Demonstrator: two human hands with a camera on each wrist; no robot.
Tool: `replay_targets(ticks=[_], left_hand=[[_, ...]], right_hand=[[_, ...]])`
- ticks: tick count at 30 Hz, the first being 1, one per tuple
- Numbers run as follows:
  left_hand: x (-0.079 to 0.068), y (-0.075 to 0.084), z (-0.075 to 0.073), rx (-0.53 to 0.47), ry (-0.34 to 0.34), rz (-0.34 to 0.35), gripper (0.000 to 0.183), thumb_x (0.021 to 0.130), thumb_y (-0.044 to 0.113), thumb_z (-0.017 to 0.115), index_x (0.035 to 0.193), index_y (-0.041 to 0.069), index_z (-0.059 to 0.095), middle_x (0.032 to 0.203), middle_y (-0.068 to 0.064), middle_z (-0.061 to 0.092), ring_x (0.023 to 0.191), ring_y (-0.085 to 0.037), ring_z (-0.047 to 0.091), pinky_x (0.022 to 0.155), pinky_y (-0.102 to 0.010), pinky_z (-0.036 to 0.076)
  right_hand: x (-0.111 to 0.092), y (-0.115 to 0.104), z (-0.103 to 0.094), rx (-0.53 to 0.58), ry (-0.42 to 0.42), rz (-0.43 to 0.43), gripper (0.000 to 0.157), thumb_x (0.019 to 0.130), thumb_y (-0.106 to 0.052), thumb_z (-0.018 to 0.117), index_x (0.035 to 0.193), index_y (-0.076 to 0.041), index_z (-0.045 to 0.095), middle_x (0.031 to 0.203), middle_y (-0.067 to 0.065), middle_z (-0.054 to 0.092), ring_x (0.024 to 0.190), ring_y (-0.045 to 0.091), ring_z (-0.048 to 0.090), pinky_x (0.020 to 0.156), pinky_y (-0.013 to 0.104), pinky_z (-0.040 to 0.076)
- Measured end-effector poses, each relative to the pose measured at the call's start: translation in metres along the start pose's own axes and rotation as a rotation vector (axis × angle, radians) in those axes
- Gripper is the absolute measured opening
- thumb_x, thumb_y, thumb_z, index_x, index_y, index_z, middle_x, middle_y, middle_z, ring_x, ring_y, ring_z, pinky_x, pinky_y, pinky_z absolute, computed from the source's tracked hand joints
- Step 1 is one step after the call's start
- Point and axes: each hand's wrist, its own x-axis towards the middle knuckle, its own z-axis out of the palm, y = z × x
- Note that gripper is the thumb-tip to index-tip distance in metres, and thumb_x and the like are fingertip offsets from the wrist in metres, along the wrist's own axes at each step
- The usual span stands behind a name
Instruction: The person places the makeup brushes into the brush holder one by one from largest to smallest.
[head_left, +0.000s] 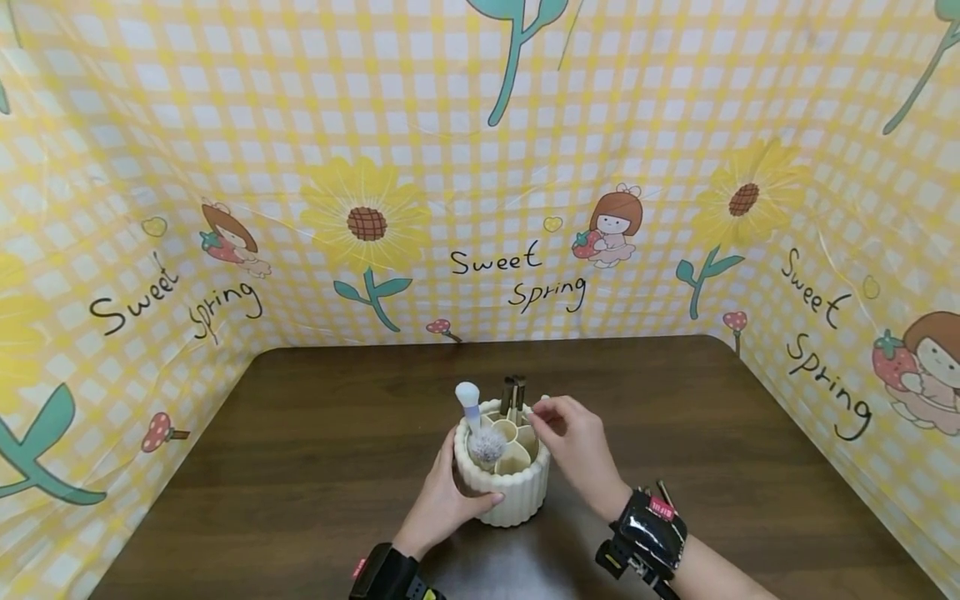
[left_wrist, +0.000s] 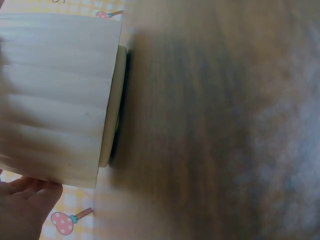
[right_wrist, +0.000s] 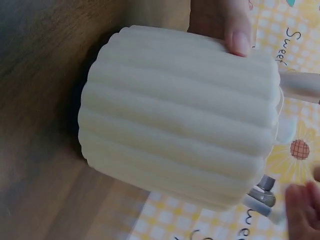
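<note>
A cream ribbed organizer point(head_left: 513, 504) stands on the table, its top divided into several round compartments. My left hand point(head_left: 446, 508) grips its left side, thumb across the front and fingers around the far side. A white makeup brush point(head_left: 468, 396) and a fluffy grey-white brush point(head_left: 487, 447) stand in its left part. Slim dark tubes with gold parts point(head_left: 513, 396) rise at the back. My right hand point(head_left: 573, 437) has thumb and fingertips together at the organizer's back-right rim. In the right wrist view its fingertips point(right_wrist: 299, 202) are near a tube's pale end; I cannot tell whether they pinch anything.
The dark wooden table point(head_left: 330, 417) extends around the organizer. A yellow checked cloth point(head_left: 480, 192) with flowers and printed words hangs behind it and on both sides. Black wrist cameras point(head_left: 645, 533) are strapped on both wrists.
</note>
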Motion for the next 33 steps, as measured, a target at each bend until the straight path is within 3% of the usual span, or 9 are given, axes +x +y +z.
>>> replay_targets(ticks=[5, 11, 14, 22, 29, 33], left_hand=[[0.000, -0.001, 0.001, 0.012, -0.001, 0.001, 0.109, 0.065, 0.033, 0.083, 0.149, 0.013, 0.015, 0.148, -0.017, 0.031, 0.133, -0.034, 0.035, 0.107, -0.058, 0.030], [0.000, 0.000, 0.000, 0.018, -0.009, -0.003, 0.110, 0.064, 0.039, 0.082, 0.149, 0.017, 0.015, 0.149, -0.013, 0.031, 0.134, -0.029, 0.035, 0.107, -0.054, 0.031], [0.000, 0.002, 0.000, 0.009, -0.012, -0.018, 0.111, 0.065, 0.040, 0.081, 0.150, 0.019, 0.013, 0.149, -0.013, 0.030, 0.134, -0.029, 0.034, 0.108, -0.054, 0.030], [-0.006, 0.030, -0.005, -0.001, -0.031, -0.025, 0.107, 0.068, 0.030, 0.082, 0.148, 0.006, 0.015, 0.147, -0.021, 0.031, 0.132, -0.035, 0.036, 0.105, -0.056, 0.032], [-0.001, 0.008, -0.002, 0.005, -0.012, -0.031, 0.109, 0.065, 0.037, 0.082, 0.149, 0.021, 0.014, 0.148, -0.012, 0.032, 0.133, -0.028, 0.036, 0.107, -0.052, 0.032], [-0.001, 0.010, -0.002, 0.014, -0.016, -0.029, 0.109, 0.066, 0.035, 0.082, 0.149, 0.015, 0.014, 0.148, -0.015, 0.031, 0.133, -0.031, 0.036, 0.107, -0.054, 0.032]], right_hand=[[-0.003, -0.002, 0.002, -0.161, -0.227, -0.005, 0.008, 0.076, -0.014, 0.074, 0.075, -0.010, 0.067, 0.073, -0.001, 0.064, 0.066, 0.008, 0.059, 0.058, 0.025, 0.054], [-0.001, -0.006, 0.004, -0.253, -0.346, -0.019, 0.014, 0.076, -0.022, 0.074, 0.073, -0.009, 0.069, 0.071, 0.000, 0.067, 0.060, 0.006, 0.056, 0.053, 0.021, 0.048], [0.002, -0.008, 0.004, -0.261, -0.378, -0.028, 0.014, 0.076, -0.021, 0.074, 0.071, -0.008, 0.070, 0.068, 0.000, 0.066, 0.056, 0.004, 0.052, 0.050, 0.020, 0.046], [0.005, -0.013, 0.005, -0.275, -0.446, 0.000, 0.014, 0.079, -0.017, 0.070, 0.068, -0.009, 0.069, 0.061, -0.005, 0.061, 0.050, 0.000, 0.043, 0.046, 0.018, 0.040], [0.005, -0.013, 0.008, -0.271, -0.451, 0.001, 0.013, 0.080, -0.011, 0.067, 0.068, -0.008, 0.065, 0.059, -0.003, 0.057, 0.048, 0.002, 0.041, 0.045, 0.020, 0.040], [0.004, -0.011, 0.010, -0.260, -0.434, 0.001, 0.014, 0.079, -0.008, 0.067, 0.066, -0.007, 0.062, 0.057, -0.002, 0.056, 0.048, 0.003, 0.041, 0.045, 0.021, 0.040]])
